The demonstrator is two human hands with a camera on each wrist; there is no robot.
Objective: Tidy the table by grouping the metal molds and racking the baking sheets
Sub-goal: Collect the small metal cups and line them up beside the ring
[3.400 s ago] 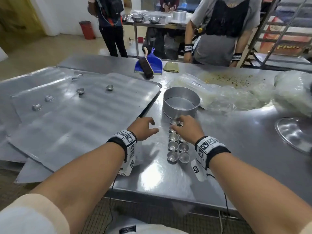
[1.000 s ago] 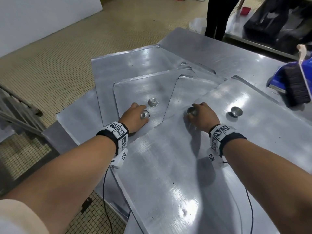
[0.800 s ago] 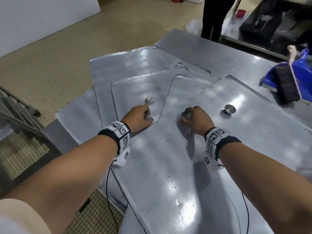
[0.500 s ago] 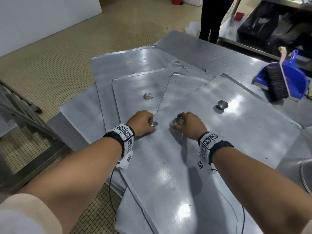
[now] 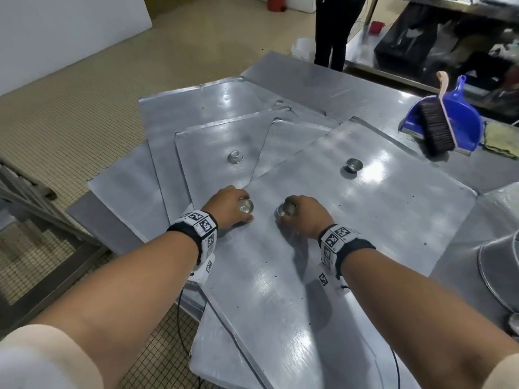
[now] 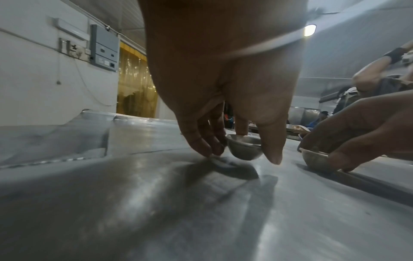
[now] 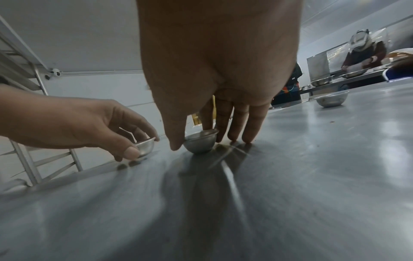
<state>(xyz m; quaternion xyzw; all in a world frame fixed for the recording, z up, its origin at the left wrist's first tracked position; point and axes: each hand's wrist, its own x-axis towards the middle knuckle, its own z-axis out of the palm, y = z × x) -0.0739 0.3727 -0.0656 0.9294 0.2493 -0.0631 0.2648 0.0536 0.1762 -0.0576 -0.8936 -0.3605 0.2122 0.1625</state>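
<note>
Moved: both molds have slid toward me across the top baking sheet (image 5: pixel 323 248) since half a second ago, and now sit close together.
Left grip: my left hand (image 5: pixel 229 210) pinches its small mold (image 6: pixel 244 147) between thumb and fingers, cup upright on the sheet.
Right grip: my right hand (image 5: pixel 304 217) curls round the second mold (image 7: pixel 201 142), fingertips touching metal.
Why: dragging keeps them steady, I judge.
Left over: two loose molds, one (image 5: pixel 235 157) on a lower sheet, one (image 5: pixel 354 164) farther right.
Nearby: blue dustpan (image 5: pixel 460 119) on the table.

two loose molds (image 5: pixel 354 164) (image 5: pixel 235 157) on overlapping baking sheets (image 5: pixel 323 270) | dustpan (image 5: pixel 460 119) far right behind
</note>
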